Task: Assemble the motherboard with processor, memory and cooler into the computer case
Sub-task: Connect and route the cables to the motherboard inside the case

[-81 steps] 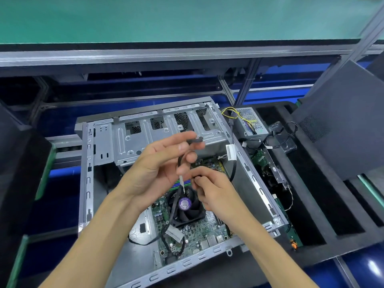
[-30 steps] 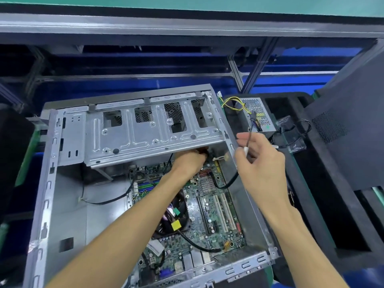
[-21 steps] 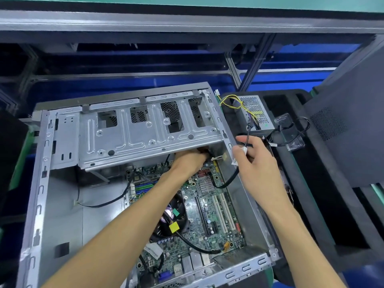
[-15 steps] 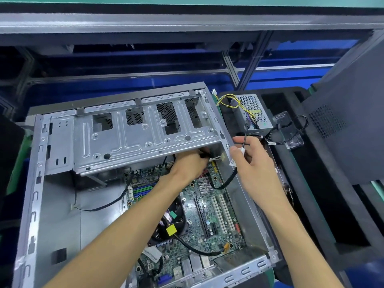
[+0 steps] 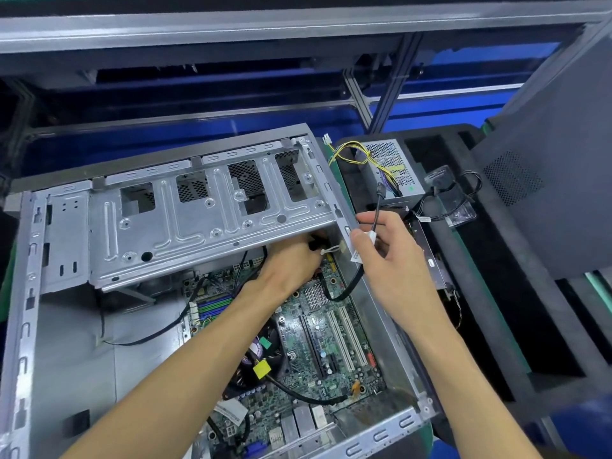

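Note:
An open grey computer case (image 5: 56, 342) lies in front of me with the green motherboard (image 5: 324, 346) inside. The black cooler fan (image 5: 255, 356) sits partly under my left forearm. My left hand (image 5: 291, 260) reaches under the drive-bay bracket (image 5: 205, 223) at the board's far edge, its fingers curled on a black cable end there. My right hand (image 5: 387, 253) is over the case's right wall and pinches a black cable (image 5: 376, 213) by its white tag. That cable loops down to the board.
A power supply (image 5: 390, 164) with yellow wires rests in a black foam tray (image 5: 496, 326) to the right. A dark side panel (image 5: 549, 180) leans at far right. More black cables (image 5: 443, 200) lie beside the power supply. A metal rack frame runs across the back.
Both hands left the spot above the fan. The left hand went under the bracket with one cable end, and the right hand carried the other end to the case's right wall.

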### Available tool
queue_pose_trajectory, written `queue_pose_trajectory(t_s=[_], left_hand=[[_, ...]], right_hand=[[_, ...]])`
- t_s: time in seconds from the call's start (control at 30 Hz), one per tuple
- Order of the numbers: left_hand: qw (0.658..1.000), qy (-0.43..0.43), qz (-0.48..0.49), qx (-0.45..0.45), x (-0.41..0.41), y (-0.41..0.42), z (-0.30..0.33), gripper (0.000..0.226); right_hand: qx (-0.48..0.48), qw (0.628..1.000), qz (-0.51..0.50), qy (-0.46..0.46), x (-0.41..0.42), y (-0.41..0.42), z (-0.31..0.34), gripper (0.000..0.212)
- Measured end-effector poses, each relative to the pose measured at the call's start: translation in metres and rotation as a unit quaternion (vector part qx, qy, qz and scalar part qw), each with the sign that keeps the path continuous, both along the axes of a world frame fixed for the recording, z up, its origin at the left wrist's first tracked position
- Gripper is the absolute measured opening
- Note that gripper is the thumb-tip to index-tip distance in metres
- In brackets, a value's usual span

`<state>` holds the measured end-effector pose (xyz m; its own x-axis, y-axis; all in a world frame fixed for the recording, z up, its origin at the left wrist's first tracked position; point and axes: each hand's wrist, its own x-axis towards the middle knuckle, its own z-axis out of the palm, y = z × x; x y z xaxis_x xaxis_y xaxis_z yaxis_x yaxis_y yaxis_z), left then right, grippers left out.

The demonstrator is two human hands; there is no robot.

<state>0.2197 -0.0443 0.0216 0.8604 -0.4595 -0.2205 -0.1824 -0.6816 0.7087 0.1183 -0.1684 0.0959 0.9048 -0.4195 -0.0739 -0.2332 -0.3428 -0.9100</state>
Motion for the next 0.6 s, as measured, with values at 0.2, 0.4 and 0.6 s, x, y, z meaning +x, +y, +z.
queue_pose_trajectory(t_s=[0.2,0.4,0.6], left_hand=[[0.999,-0.03,-0.027,0.001,0.0003,-0.0022,-0.0013,0.016],[0.999,-0.039,-0.023,-0.013,0.0026,-0.0006,-0.003,0.018],[0.997,-0.069,-0.037,-0.002,0.0014,-0.002,-0.0037,0.014]], right_hand=[[0.01,1.0,-0.003,-0.002,0.0003,0.0009,0.0013,0.012],[0.006,1.0,0.001,-0.004,-0.0005,0.0008,0.003,0.011],[0.003,1.0,0.002,-0.005,-0.0002,0.0009,0.0026,0.012]])
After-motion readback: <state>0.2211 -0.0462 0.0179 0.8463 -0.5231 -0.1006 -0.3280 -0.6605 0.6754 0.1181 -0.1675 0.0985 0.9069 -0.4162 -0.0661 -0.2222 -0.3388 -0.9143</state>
